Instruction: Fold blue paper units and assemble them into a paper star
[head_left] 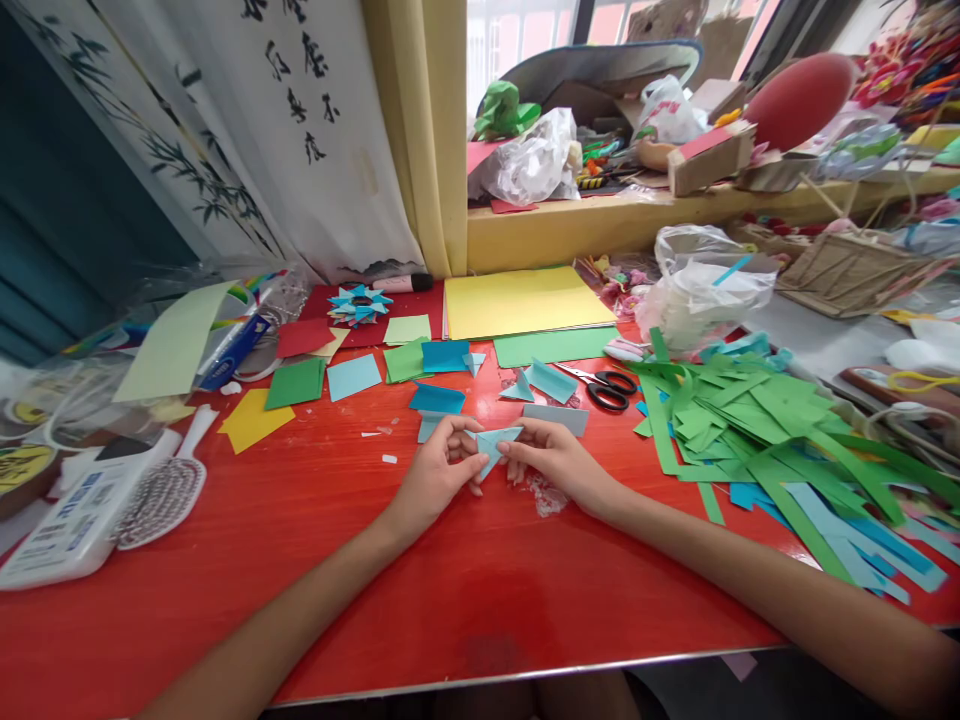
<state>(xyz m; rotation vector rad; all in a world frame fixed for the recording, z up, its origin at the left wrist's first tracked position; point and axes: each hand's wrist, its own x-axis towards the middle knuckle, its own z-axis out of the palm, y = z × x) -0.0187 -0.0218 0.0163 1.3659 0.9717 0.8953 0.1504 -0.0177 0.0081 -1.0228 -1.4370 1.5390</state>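
A small folded piece of light blue paper (496, 443) sits between both hands just above the red table (465, 590). My left hand (437, 468) pinches its left side with thumb and fingers. My right hand (556, 457) pinches its right side. Other folded blue pieces (437, 399) lie just beyond the hands, along with a pale grey-blue strip (556, 417). A finished blue paper star (360, 303) rests at the back of the table.
Black-handled scissors (609, 388) lie right of the hands. A heap of green and blue paper strips (765, 430) covers the right side. Yellow sheets (525, 300), coloured squares (297, 382), a hairbrush (161, 495) and a white box (71, 525) lie left. A cluttered windowsill stands behind.
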